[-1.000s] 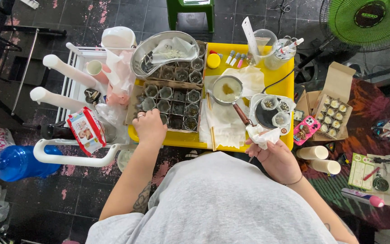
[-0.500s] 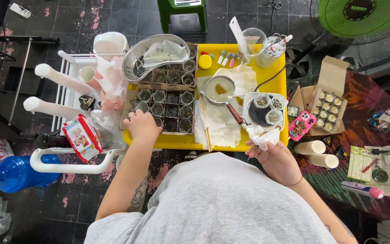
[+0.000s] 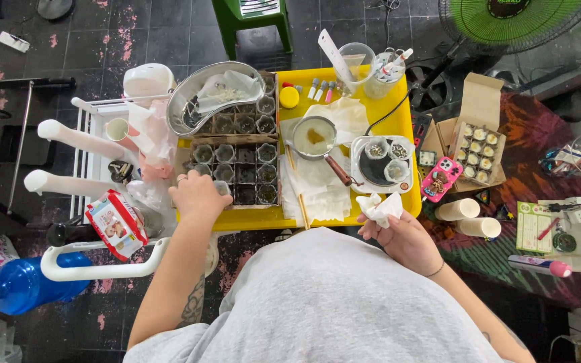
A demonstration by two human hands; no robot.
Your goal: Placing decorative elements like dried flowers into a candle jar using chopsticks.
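Note:
My left hand [image 3: 197, 195] rests at the front left corner of a cardboard tray [image 3: 237, 165] of several small glass jars, its fingers curled around a jar there. That tray lies on a yellow table [image 3: 408, 114]. My right hand [image 3: 401, 236] is below the table's front right edge and holds a crumpled white tissue [image 3: 381, 208]. A small metal pan [image 3: 314, 140] with pale liquid and a brown handle stands on white paper in the middle. To its right a white hot plate [image 3: 383, 165] carries three small jars.
A metal kidney dish [image 3: 213, 91] sits at the back left. A white wire rack [image 3: 92, 154] stands at the left, with a blue bottle [image 3: 18, 286] below. On the right are an open box of jars [image 3: 480, 153], a pink phone [image 3: 440, 180] and two white candles [image 3: 469, 218].
The view has shifted, so everything appears lower left. My left hand stays at the jar tray's front corner. My right hand has lifted the tissue slightly toward the table edge.

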